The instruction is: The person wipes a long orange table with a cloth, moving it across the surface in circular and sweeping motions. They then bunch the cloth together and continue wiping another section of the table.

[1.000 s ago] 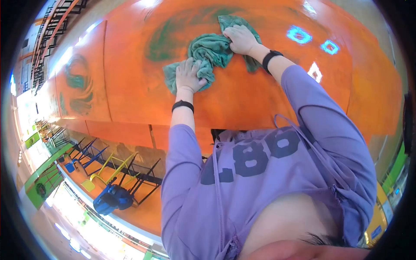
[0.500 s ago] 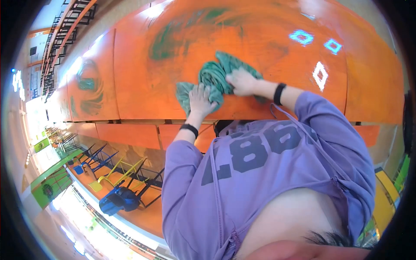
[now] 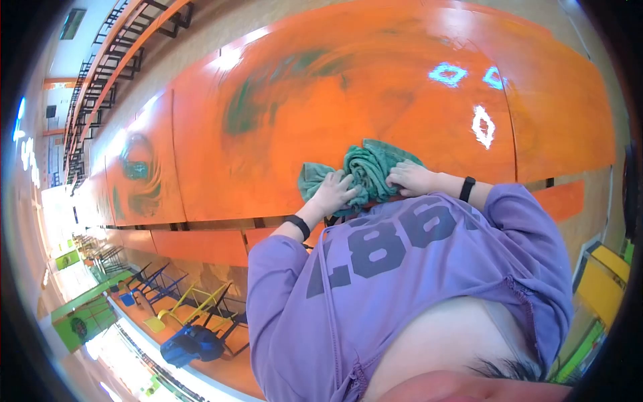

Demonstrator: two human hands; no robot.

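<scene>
A crumpled green cloth (image 3: pixel 367 167) lies at the near edge of the orange table (image 3: pixel 321 120), close to the front of my purple top. My left hand (image 3: pixel 333 194) is closed on its left end, fingers bent over the fabric. At the right end, my right hand (image 3: pixel 410 178) grips a bunched fold. Between my hands the cloth is rolled and twisted into a thick heap. Dark green smears (image 3: pixel 248 107) arc across the tabletop beyond the cloth.
Farther left on the table is another green smeared patch (image 3: pixel 137 171). Seams divide the tabletop. A lower orange bench (image 3: pixel 201 246) runs along the near side. Behind it stand yellow and blue chairs and a dark blue bag (image 3: pixel 191 345). Another orange table with black legs (image 3: pixel 144 40) is at upper left.
Both hands have drawn the cloth toward my body, to the table's near edge. It is more bunched, with my hands a little closer together.
</scene>
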